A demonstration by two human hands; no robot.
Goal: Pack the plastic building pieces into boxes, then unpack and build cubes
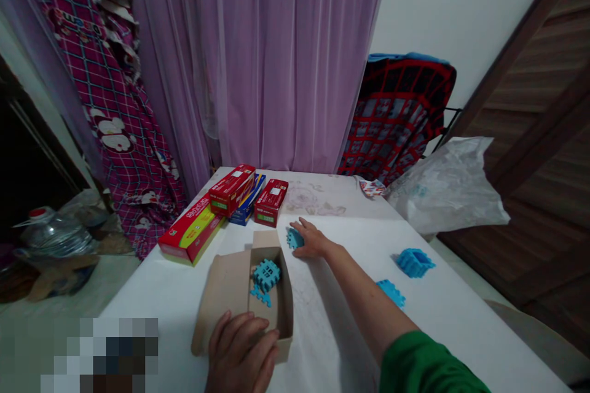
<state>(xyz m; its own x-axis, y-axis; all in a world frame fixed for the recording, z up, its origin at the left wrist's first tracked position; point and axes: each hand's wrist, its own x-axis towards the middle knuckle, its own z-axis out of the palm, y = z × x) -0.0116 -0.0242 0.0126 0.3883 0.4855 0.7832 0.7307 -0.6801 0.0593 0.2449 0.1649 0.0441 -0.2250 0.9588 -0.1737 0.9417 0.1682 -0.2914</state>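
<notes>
My right hand [311, 241] reaches across the white table, thumb and fingers around a blue toothed building block [293, 238]. An open cardboard box [286, 307] lies to the left of that arm, its lid folded out to the left. Inside it are a stack of blue interlocking blocks [266, 274] and a smaller loose blue piece [261, 296]. My left hand [244, 350] rests at the near end of the box, fingers stretched over the lid and the box's edge, with nothing visible in it.
On the right of the table are a hollow blue block cube [415, 263] and a blue block piece [391, 292], partly behind my forearm. Red boxes [271, 202] and a blue box [249, 199] stand at the back left. A plastic bag [452, 187] hangs at the right edge.
</notes>
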